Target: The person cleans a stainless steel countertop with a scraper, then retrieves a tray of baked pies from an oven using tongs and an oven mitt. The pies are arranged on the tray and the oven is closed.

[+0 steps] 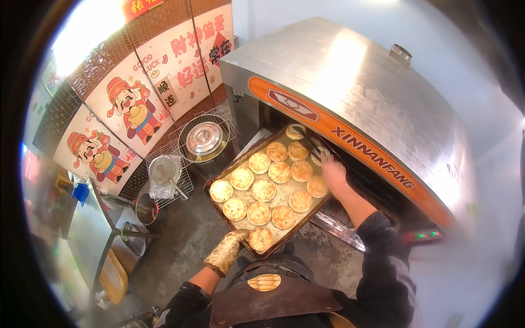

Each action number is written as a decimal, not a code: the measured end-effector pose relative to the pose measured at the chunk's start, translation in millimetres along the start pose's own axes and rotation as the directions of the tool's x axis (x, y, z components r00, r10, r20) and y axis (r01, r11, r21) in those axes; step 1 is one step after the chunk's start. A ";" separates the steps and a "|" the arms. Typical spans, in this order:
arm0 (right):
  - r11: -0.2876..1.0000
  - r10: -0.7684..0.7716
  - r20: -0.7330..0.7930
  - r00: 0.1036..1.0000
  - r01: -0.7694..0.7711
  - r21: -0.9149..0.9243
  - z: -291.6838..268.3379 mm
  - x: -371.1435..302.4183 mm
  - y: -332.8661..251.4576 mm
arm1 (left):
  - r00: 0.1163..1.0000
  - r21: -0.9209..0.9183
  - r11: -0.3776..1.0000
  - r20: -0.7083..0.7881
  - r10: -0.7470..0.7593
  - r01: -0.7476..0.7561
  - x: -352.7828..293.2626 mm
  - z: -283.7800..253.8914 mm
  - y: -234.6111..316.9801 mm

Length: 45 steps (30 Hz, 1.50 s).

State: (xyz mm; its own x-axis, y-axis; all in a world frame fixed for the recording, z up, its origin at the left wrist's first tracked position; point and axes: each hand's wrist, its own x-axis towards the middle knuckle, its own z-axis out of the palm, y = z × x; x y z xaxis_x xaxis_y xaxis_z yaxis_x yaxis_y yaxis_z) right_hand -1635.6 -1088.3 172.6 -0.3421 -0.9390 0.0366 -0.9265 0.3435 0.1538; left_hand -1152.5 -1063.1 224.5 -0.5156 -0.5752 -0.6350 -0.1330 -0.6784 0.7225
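Note:
A baking tray [210, 198] full of round browned flatbreads [264, 189] is tilted across the view, its far right end at the mouth of the steel oven [350, 71]. My left hand [225, 251], in a tan quilted oven mitt, is closed on the tray's near left rim. Over the tray's right side is my right hand [331, 168], its fingers closed around dark tongs [311, 143]. The tips of the tongs reach a paler flatbread [296, 131] in the far corner. Another flatbread lies partly hidden under my right hand.
Left of the oven stand wire racks [183, 188] with a lidded steel pot [204, 139] and a bowl covered in plastic [164, 170]. A metal table [90, 235] is at the far left. Decorated panels [131, 109] line the wall behind.

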 end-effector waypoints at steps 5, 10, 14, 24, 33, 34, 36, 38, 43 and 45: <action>0.990 0.065 -0.167 0.984 -0.043 0.132 -51.5 -59.7 -11.9 | 0.998 0.153 0.987 -0.010 0.057 -0.055 1.9 -14.3 -8.9; 0.930 0.211 -0.115 0.971 -0.163 0.329 -84.9 -130.2 -8.3 | 0.995 0.152 0.985 0.059 0.078 -0.086 2.7 -23.5 -13.8; 0.078 0.256 0.658 0.708 -0.694 0.716 -78.0 -137.6 0.7 | 0.995 0.228 0.969 0.030 0.093 -0.098 -4.6 -21.0 -8.2; -0.383 -0.132 0.841 0.525 -0.810 0.445 -61.5 -92.3 70.2 | 0.999 -0.017 1.000 0.038 -0.010 0.010 11.5 -20.4 -21.9; -0.475 -0.370 0.769 0.521 -0.818 0.325 -9.0 -54.6 102.1 | 0.995 -0.224 0.975 0.103 0.011 0.012 39.3 -16.8 -36.0; -0.493 -0.391 0.747 0.538 -0.807 0.324 -3.2 -50.9 99.7 | 0.997 -0.226 0.974 0.070 -0.010 0.026 41.7 -17.8 -38.8; -0.496 -0.397 0.714 0.576 -0.790 0.361 6.0 -45.0 91.4 | 0.999 -0.227 0.973 0.035 -0.019 0.026 46.1 -19.0 -45.1; -0.471 -0.368 0.691 0.622 -0.766 0.438 11.3 -43.8 79.6 | 1.000 -0.244 0.970 0.023 -0.015 0.021 50.9 -19.3 -50.1; 0.121 -0.028 0.450 0.893 -0.444 0.888 4.1 -70.6 57.5 | 1.000 -0.235 0.972 0.011 -0.004 0.006 55.3 -20.6 -55.2; 0.545 0.066 0.109 0.992 -0.128 0.829 -1.8 -83.3 49.3 | 0.999 -0.244 0.970 0.046 0.023 -0.011 55.1 -21.8 -55.5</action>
State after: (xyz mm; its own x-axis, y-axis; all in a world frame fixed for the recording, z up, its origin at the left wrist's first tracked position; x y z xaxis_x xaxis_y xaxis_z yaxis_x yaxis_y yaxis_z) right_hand -1652.5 -993.2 178.9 -0.4178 -0.9065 -0.0612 -0.5913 0.3224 -0.7392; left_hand -1155.1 -1067.1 143.4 -0.5567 -0.5693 -0.6050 0.0835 -0.7629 0.6410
